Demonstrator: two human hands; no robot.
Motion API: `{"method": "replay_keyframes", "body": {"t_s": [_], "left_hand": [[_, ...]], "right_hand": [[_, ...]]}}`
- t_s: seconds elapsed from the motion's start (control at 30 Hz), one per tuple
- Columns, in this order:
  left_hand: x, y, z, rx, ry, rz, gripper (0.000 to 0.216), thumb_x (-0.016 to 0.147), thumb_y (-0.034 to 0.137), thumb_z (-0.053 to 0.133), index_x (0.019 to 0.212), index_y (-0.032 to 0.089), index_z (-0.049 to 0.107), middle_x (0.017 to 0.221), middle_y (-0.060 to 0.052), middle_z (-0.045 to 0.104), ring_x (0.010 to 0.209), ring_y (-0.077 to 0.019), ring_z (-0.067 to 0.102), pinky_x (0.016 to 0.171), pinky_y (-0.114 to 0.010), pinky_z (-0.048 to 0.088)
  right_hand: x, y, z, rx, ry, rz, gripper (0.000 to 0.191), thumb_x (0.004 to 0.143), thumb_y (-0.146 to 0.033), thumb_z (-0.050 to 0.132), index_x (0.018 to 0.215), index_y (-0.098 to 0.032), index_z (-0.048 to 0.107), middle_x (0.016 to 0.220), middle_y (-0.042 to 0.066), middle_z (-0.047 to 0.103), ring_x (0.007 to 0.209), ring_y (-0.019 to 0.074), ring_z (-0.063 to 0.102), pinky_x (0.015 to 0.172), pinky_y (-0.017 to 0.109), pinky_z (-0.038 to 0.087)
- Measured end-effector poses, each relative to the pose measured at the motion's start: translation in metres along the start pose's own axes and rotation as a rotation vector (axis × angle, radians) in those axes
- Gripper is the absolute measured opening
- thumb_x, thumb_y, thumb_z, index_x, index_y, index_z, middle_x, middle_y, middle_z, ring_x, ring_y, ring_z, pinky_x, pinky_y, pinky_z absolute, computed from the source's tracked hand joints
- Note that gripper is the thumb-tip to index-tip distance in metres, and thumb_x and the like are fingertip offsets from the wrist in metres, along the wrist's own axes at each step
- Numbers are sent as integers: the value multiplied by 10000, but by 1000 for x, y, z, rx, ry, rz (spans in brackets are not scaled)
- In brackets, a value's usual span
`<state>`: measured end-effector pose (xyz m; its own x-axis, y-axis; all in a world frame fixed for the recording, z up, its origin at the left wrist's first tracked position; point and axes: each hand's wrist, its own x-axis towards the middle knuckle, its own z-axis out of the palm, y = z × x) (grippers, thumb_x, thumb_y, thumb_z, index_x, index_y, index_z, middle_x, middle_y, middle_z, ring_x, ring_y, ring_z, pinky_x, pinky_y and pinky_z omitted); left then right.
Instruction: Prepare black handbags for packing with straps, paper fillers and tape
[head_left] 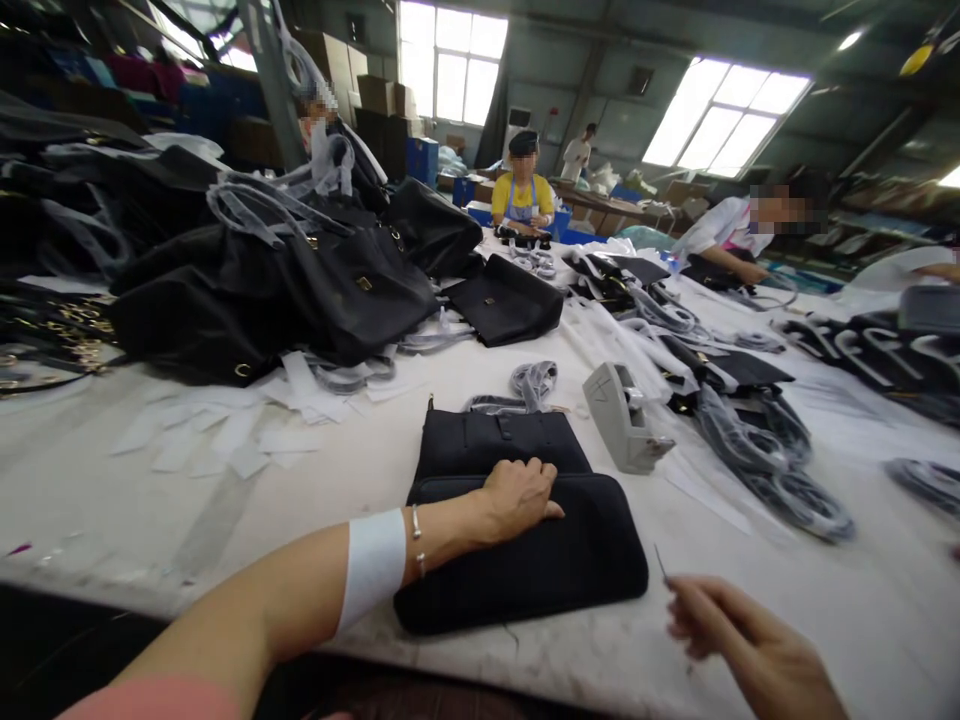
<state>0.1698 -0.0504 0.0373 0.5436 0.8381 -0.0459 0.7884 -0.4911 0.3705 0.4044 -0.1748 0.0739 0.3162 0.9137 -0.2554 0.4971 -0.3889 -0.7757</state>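
A black bag [577, 560] lies on the white table in front of me, its rounded front panel nearest to me and its upper part [450, 440] stretching away behind it. My left hand [517, 500] rests on the panel, fingers curled at its far edge; the fingertips are partly hidden. To the right of the bag, apart from it, my right hand [724, 625] pinches a thin, dark, pointed tool [661, 563] tip upward. Most of the tool is hidden in the fingers, so its exact kind is unclear. A loose dark thread hangs by the bag's near edge.
Just beyond the bag stands a grey tape dispenser [619, 415], beside a wrapped strap [534, 382]. Black handbags [330, 280] pile up at the left, with white paper slips [217, 425] before them. More wrapped straps [757, 440] lie right. Several people work across the table.
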Motion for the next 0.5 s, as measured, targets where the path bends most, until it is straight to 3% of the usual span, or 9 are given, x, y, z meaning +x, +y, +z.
{"method": "replay_keyframes", "body": {"t_s": [0.07,0.13,0.23,0.37,0.5], "left_hand": [[-5,4,7,79,83,10,528,855,556,553,1142,112,546,1046,-177,601,933,-323,617,730,-387,480],[-8,4,8,184,186,52,483,867,538,552,1134,137,541,1025,-122,597,918,-275,601,711,-351,468],[-25,-8,-1,302,268,99,374,882,469,572,1099,164,562,1014,-85,598,962,-246,563,756,-349,442],[-82,-44,-27,359,299,-125,340,860,501,590,938,171,616,972,-93,615,971,-271,542,810,-391,411],[-133,-77,-49,153,284,-327,312,883,498,559,974,203,605,968,-54,647,973,-234,567,824,-335,416]], "right_hand": [[38,-14,1,-104,223,-175,550,663,-647,632,1034,-243,682,1008,89,708,849,275,673,794,397,548],[73,-21,21,-132,211,-349,712,701,-669,554,1222,-183,577,1201,138,633,992,304,643,872,453,518],[103,-19,58,-221,117,-480,687,731,-627,540,1218,-143,559,1248,160,596,1150,321,560,1014,493,417],[92,0,83,-269,108,-403,502,831,-588,454,1107,-191,586,1123,111,644,1070,303,595,972,485,435],[57,14,94,-296,204,-453,486,913,-570,342,1081,-170,561,1035,124,655,965,286,626,875,464,487]]}}
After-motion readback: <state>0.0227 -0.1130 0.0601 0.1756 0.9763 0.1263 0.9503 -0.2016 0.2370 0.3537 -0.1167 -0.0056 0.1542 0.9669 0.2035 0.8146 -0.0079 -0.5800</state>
